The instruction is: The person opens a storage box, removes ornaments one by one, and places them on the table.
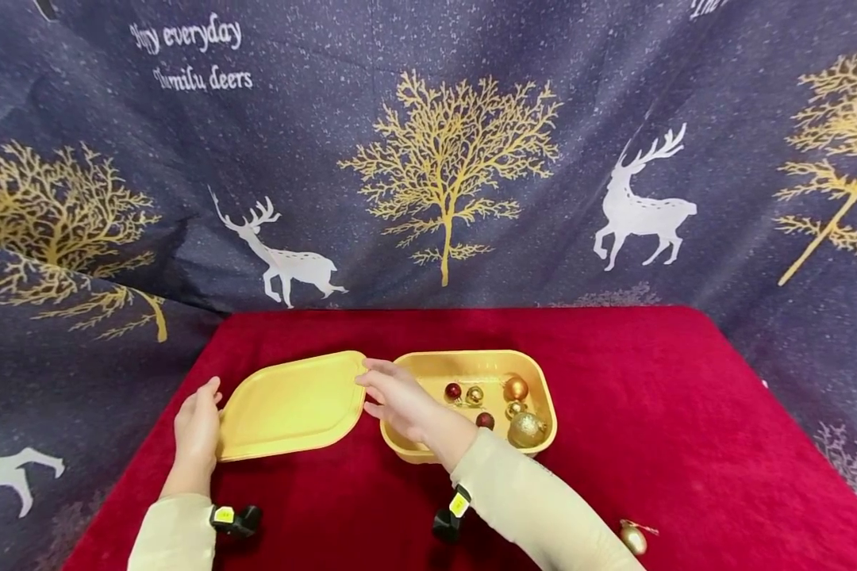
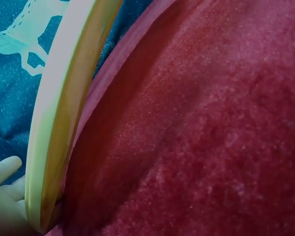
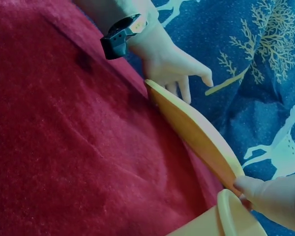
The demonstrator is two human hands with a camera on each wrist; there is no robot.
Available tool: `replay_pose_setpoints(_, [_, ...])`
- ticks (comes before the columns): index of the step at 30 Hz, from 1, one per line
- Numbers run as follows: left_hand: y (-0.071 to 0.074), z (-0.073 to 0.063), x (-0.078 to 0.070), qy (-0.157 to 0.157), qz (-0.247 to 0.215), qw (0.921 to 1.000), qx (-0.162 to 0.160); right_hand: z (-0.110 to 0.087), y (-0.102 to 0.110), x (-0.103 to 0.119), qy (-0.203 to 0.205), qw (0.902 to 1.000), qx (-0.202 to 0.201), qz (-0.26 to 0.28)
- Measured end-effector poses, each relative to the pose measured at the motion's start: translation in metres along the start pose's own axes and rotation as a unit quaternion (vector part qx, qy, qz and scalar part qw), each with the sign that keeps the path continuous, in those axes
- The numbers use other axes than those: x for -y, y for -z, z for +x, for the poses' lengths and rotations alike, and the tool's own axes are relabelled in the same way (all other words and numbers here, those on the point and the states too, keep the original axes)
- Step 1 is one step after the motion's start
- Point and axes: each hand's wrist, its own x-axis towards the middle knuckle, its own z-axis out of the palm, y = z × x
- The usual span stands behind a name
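Note:
A yellow plastic lid [image 1: 293,404] spans the space between my two hands, just left of a yellow box [image 1: 464,361]. My right hand [image 1: 407,404] pinches the lid's right edge, thumb against the rim in the right wrist view, and its forearm crosses over the box. At the lid's left end my left hand [image 1: 197,424] supports the edge with its palm side, fingers extended and spread in the right wrist view. The left wrist view shows the lid's rim [image 2: 64,113] edge-on beside that hand. Part of the box is hidden behind my right hand.
Inside the box lie several Christmas baubles: a large glittery gold bauble [image 1: 527,430], an orange bauble [image 1: 516,388], and small red and gold ones. Another gold bauble [image 1: 632,539] lies on the red cloth [image 1: 650,396] at front right. A printed curtain [image 1: 514,238] hangs behind the table.

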Motion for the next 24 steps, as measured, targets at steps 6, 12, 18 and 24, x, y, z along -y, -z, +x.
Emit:
replay_pose_setpoints(6, [-0.003, 0.002, 0.001, -0.012, 0.044, 0.9989, -0.009, 0.003, -0.007, -0.003, -0.012, 0.9999, -0.001, 0.005])
replay_pose_setpoints(12, [-0.003, 0.004, 0.002, -0.024, 0.082, 0.9964, -0.001, 0.006, -0.014, -0.007, -0.017, 0.9993, -0.008, -0.034])
replay_pose_setpoints(18, [-0.003, 0.003, 0.006, -0.035, 0.103, 0.9940, 0.007, 0.008, -0.017, -0.009, -0.023, 0.9983, -0.009, -0.052])
replay_pose_setpoints(24, [-0.004, 0.002, 0.009, -0.048, 0.107, 0.9930, 0.012, 0.007, -0.019, -0.009, -0.024, 0.9977, -0.015, -0.062])
